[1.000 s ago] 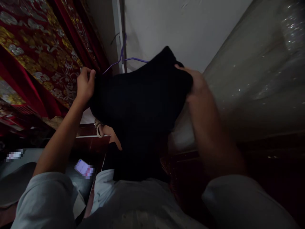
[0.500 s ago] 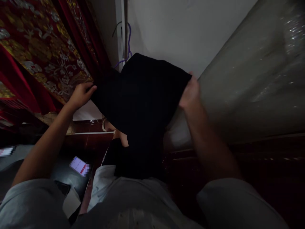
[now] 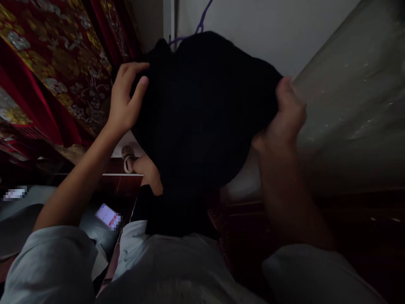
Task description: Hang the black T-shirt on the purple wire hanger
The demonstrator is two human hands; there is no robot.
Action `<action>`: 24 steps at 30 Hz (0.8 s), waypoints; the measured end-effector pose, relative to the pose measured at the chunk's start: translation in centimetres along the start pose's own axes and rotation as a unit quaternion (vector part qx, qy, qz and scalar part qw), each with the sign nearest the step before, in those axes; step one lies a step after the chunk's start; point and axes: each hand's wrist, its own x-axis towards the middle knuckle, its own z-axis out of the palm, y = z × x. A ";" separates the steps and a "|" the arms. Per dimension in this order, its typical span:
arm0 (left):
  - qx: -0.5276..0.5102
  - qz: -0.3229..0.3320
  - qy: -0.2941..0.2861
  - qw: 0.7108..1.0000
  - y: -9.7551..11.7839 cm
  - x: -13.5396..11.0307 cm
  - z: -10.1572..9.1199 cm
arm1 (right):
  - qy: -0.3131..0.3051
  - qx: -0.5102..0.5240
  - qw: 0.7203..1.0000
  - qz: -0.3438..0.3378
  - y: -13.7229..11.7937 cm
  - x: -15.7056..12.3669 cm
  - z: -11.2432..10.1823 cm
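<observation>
A black garment (image 3: 202, 109) spreads across the middle of the view, with part of a purple clothes hanger (image 3: 201, 23) showing above its top edge. Its exact kind is hard to make out in the dim light. At the garment's left edge is my left hand (image 3: 126, 95), thumb and forefinger apart; its other fingers are partly hidden. My right hand (image 3: 286, 114), slightly blurred, is closed on the garment's right edge with the thumb on top.
Red cloth with gold and silver patterns (image 3: 57, 55) hangs at left. A plastic-wrapped bulky object (image 3: 354, 114) leans at right, beside a pale wall (image 3: 262, 29). A lit phone (image 3: 108, 216) lies on a dark seat at lower left. My foot wears a clog (image 3: 128, 158).
Both hands and the garment have moved up and to the right in view. My left thumb and forefinger, close together before, are now spread. More of the clog shows.
</observation>
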 end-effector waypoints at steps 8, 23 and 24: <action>-0.195 -0.271 -0.085 0.939 4.8 -4.1 -1.1 | -0.615 -0.207 0.753 -0.110 -2.3 -12.6 3.7; 0.093 -0.051 -0.134 0.985 1.5 -6.9 -8.2 | -0.424 -0.314 0.838 0.140 0.4 -5.5 0.6; 0.117 -0.016 -0.095 0.988 1.3 -6.6 -7.6 | -0.407 -0.279 0.851 0.182 1.0 -5.2 0.4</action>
